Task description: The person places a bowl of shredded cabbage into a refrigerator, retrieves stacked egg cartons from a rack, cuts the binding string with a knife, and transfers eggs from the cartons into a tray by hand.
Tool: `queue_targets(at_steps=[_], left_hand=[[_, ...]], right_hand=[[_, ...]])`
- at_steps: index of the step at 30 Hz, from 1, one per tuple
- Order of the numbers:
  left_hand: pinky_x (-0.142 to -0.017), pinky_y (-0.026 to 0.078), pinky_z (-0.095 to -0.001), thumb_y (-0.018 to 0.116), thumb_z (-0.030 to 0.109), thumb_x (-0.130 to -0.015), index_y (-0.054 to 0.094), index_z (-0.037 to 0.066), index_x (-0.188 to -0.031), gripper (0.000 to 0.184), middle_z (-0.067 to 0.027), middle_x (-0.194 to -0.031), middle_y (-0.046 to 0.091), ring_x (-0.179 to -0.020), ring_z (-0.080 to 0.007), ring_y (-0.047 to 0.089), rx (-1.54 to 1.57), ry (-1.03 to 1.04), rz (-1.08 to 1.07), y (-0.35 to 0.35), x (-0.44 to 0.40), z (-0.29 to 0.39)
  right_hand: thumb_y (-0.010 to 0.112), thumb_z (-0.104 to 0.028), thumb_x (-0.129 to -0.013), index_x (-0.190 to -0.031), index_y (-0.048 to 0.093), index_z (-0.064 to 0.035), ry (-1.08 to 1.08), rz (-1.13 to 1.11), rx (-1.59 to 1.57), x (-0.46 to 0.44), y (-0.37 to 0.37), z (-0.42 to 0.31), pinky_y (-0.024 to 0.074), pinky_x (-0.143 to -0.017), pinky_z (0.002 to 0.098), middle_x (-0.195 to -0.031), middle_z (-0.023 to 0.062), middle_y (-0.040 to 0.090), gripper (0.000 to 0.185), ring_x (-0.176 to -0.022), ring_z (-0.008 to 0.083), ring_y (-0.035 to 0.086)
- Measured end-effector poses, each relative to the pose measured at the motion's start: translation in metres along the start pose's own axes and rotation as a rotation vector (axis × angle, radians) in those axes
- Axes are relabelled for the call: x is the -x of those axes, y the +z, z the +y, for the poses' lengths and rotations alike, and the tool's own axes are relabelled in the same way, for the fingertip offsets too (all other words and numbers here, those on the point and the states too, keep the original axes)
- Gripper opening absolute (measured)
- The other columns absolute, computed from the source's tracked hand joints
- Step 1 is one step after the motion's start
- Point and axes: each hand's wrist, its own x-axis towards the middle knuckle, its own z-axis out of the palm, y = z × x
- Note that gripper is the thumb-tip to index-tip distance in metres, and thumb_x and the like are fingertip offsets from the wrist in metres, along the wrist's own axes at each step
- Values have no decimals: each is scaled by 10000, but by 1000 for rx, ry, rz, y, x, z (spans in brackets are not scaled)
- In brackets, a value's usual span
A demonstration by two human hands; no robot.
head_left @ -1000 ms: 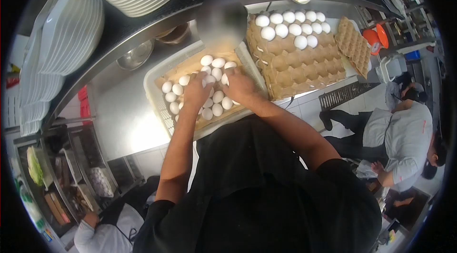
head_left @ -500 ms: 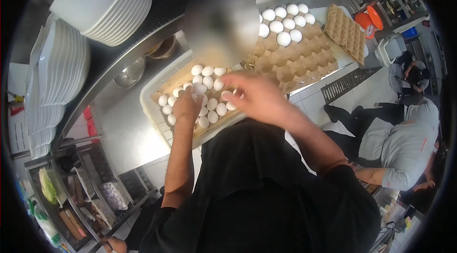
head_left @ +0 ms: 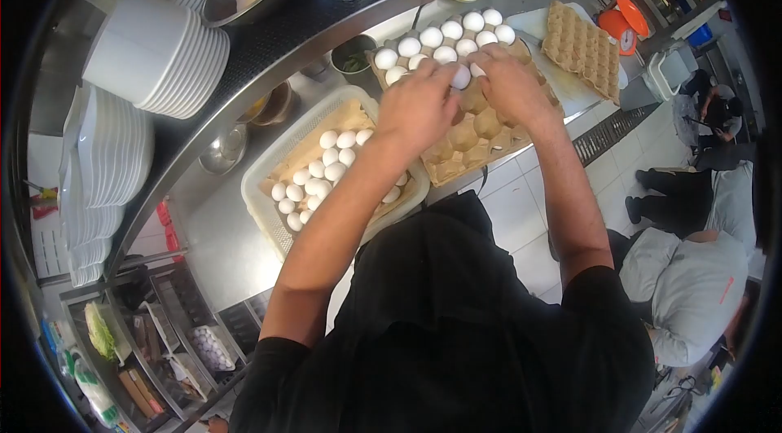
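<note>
Both my hands are over the cardboard egg tray (head_left: 456, 158), whose far rows hold white eggs (head_left: 444, 54) and whose near cups are bare. My left hand (head_left: 419, 107) has its fingers curled round an egg (head_left: 460, 76) at the fingertips. Close beside it, my right hand (head_left: 515, 89) pinches another egg (head_left: 478, 70), partly hidden by the fingers. To the left sits a white plastic basket (head_left: 259, 193) lined with cardboard, with several loose eggs (head_left: 316, 169) in it. My left forearm covers part of that basket.
A second egg tray (head_left: 580, 50) lies on a white board at the right, near an orange scale (head_left: 623, 24). Stacked bowls (head_left: 155, 58) and plates (head_left: 106, 148) line the shelf (head_left: 269, 46) above. People in grey shirts (head_left: 692, 290) stand at the right.
Both hands have moved from the basket up and right to the egg tray, bringing eggs with them. Fewer eggs show in the basket. The view has shifted somewhat.
</note>
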Motion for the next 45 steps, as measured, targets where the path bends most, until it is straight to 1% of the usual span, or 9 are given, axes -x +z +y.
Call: queue_targets(at_steps=[10, 16, 19, 23, 26, 29, 33, 35, 45], left_hand=[[-883, 595, -509, 644, 140, -948, 549, 72, -1308, 378, -205, -1215, 610, -1057, -390, 710, -200, -11, -172, 45, -42, 11], [-891, 591, -480, 747, 162, -904, 562, 96, -1366, 502, -218, -1261, 600, -992, -415, 712, 8, -143, -113, 38, -42, 9], [-863, 586, -468, 728, 215, -925, 617, 51, -1295, 419, -218, -1227, 616, -937, -352, 725, 240, -123, 140, 40, -33, -11], [-657, 568, -359, 695, 236, -963, 675, 23, -1172, 299, -103, -1007, 660, -809, -210, 677, 1491, -557, -56, -5, -20, -47], [-570, 509, -299, 676, 249, -983, 673, 20, -1109, 261, -58, -893, 648, -765, -180, 665, 1859, -593, 41, -15, -8, -79], [-545, 488, -289, 678, 220, -980, 668, 15, -1044, 215, -49, -890, 661, -726, -180, 657, 1560, -659, 187, -19, -2, -91], [-746, 573, -352, 770, 296, -917, 719, 80, -1227, 382, -50, -994, 686, -851, -208, 703, 250, -338, 160, -7, 6, -92], [-914, 564, -412, 791, 308, -878, 704, 144, -1326, 485, -116, -1129, 706, -1027, -302, 707, 15, -253, 137, -1, 11, -87], [-897, 591, -503, 757, 209, -888, 597, 171, -1332, 473, -180, -1266, 652, -1076, -399, 718, -295, -329, -153, -11, -8, -40]], right_hand=[[692, -21, -856, -1295, 631, -85, -137, -19, -18, -3, -19, 18, 556, -920, 483, -1181, 152, 648, 448, -1112, 386, 670], [686, -59, -921, -1191, 603, -52, 129, 48, -596, 3, -10, 46, 586, -804, 410, -1116, 113, 656, 283, -958, 242, 696], [674, -114, -961, -1167, 607, -56, 284, 208, -1366, 11, -7, 65, 585, -736, 371, -1087, 89, 657, 224, -842, 167, 660], [684, -202, -984, -1109, 636, -71, 525, 418, -1970, 5, -15, 68, 563, -661, 341, -915, 40, 658, 187, -736, 129, 621], [696, -215, -995, -1121, 675, -82, 508, 268, -1553, -6, -9, 64, 532, -632, 317, -864, 21, 650, 185, -734, 116, 622], [708, -163, -966, -1258, 680, -100, 292, 16, -881, -17, -19, 34, 563, -721, 375, -1005, 63, 674, 300, -855, 199, 685], [687, -102, -929, -1338, 657, -132, 57, -60, -180, -30, -12, 16, 569, -845, 441, -1204, 90, 638, 412, -1024, 284, 691], [677, -72, -910, -1379, 646, -148, -74, -95, 168, -37, -4, 7, 571, -907, 474, -1304, 103, 620, 476, -1109, 326, 693], [753, -124, -866, -1328, 658, -166, -116, -37, 66, -46, -12, 19, 560, -917, 477, -1248, 96, 679, 473, -1110, 371, 676]])
